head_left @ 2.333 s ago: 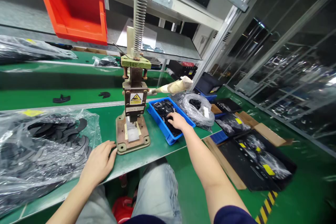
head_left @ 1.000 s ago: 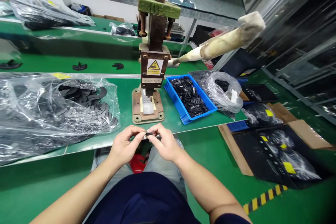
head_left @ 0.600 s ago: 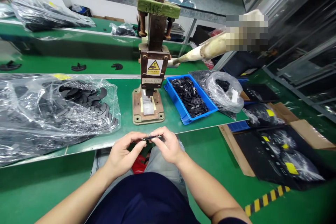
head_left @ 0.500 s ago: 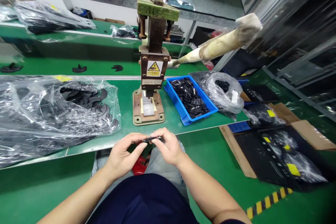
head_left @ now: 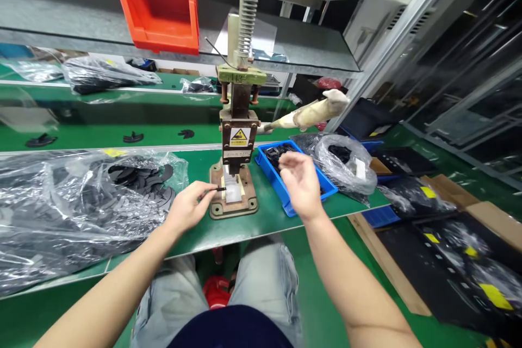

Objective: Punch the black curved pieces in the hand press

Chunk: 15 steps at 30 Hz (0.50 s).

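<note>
While the right hand (head_left: 302, 186) is raised, the left hand (head_left: 188, 205): its thumb and fingers grip a slim black part (head_left: 221, 189), pinched near one end.
Slim black part: it pokes sideways out of that pinch, over the base of the hand press (head_left: 240, 125), its tip at the edge of the pale block (head_left: 233, 193); from where I stand, I can't tell whether the two touch.
Right hand's fingers: loosely open, thumb apart, in front of the blue tray (head_left: 273, 178); whether they touch it I can't make out.
Blue tray: small black pieces (head_left: 275, 152) fill it, and it sits on the green tabletop (head_left: 199, 236), just right of the press.
Hand press: upright, with a yellow warning label (head_left: 240, 137), a coil spring (head_left: 249, 2) on top and a wrapped lever (head_left: 308, 115) sticking out to the right.
Clear plastic bag (head_left: 53, 228): left of the press, bulging with curved black pieces (head_left: 136, 175).
Red bin (head_left: 169, 39): up on the shelf (head_left: 95, 11) behind, its open side facing us.
</note>
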Available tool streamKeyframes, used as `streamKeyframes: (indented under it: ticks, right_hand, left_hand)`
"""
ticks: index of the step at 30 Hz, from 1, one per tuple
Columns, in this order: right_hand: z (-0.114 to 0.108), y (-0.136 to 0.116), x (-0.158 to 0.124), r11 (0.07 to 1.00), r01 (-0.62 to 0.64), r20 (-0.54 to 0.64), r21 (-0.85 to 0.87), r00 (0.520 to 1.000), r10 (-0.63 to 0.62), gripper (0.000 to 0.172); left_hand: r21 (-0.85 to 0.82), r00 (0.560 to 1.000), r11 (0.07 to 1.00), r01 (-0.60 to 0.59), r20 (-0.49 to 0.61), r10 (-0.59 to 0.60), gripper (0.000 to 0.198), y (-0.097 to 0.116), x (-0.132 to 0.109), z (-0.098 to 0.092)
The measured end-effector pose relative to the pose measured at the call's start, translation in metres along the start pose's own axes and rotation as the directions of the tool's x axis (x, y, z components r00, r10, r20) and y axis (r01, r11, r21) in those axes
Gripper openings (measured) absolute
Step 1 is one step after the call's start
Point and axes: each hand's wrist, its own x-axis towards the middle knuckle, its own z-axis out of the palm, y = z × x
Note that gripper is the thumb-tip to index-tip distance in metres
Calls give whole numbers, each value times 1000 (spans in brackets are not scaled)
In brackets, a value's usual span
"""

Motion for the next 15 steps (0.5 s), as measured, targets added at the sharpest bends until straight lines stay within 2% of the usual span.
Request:
streamKeyframes:
  ticks: [2,4,7,9,11,13,15]
  right_hand:
    - [-8,-17,41,985,171,-44,30,984,-170,50]
    - [-10,-39,73,939,344,-17,18,939,-343,56]
    - [-1,-68,98,886,463,67,-17,885,-461,55]
    - [9,-78,99,886,464,57,-10,885,-463,47]
    - [16,-82,90,898,439,-10,16,899,-439,33]
    - [19,-80,74,914,405,-63,38,913,-402,22]
    - [18,-74,52,925,378,-56,46,925,-376,22]
  left_hand:
    - [74,998,997,31,49,-34,27,-13,19,8]
    - [157,991,987,39,123,-59,29,-21,34,17]
    - [264,974,964,12,215,-71,30,-23,45,27]
    - [299,965,953,-41,261,-41,30,-20,49,30]
    - [318,954,942,-105,299,5,33,-16,52,31]
    - [332,945,931,-149,327,35,34,-14,53,31]
    - [331,939,928,-168,340,49,34,-13,54,30]
